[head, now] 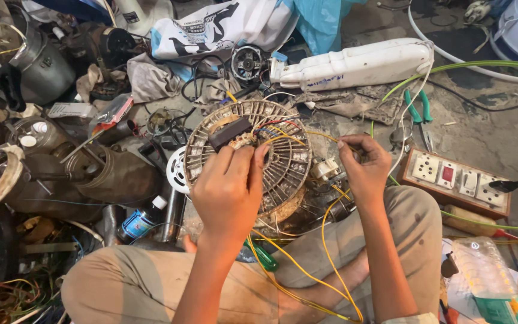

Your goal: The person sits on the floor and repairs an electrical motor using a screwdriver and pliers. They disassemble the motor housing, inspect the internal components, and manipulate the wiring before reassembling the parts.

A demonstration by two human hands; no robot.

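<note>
Left hand [229,192] pinches the wiring block on the round fan grille [283,162] (resting on lap); right hand [364,171] closed on yellow wire [331,240]. Risk: tugging snaps the joint.

yellow wires [331,240], grey slotted fan housing [283,162], green pliers [418,108], white socket board w/ red switch [460,180]

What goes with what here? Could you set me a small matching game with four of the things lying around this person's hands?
Things:
1. round grille
2. pliers
3. switch board
4. small bottle

Descriptions:
a. green handles, on the floor
b. blue label, white cap
c. dusty, round, touched by the left hand
d. wooden box beyond the right hand

Pairs: 1-c, 2-a, 3-d, 4-b
</note>
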